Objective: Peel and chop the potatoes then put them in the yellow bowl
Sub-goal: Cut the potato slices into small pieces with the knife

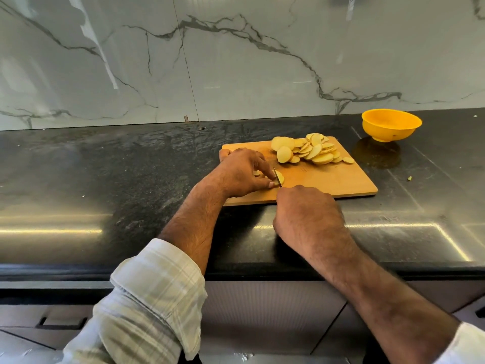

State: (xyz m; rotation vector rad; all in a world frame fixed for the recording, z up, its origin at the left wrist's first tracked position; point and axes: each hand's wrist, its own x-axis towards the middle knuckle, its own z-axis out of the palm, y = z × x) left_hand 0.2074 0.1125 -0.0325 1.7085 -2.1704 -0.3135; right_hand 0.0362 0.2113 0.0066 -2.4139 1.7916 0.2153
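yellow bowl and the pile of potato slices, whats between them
Head view: only the cutting board's far right corner and bare black countertop lie between the yellow bowl and potato slices.

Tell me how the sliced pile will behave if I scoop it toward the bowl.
The pile is loose, overlapping thin rounds, so it will likely slide apart and scatter. Cut faces look moist, probably slippery. The bowl stands off the board.

Cutting board (328, 179) lies on bench (105, 166), right of centre. Slice pile (309, 151) on board's far half. Bowl (391, 124) on bench, behind and right of board, apart from it. Potato piece (279, 177) at board's near-left, knife blade (277, 176) on it, between both hands.
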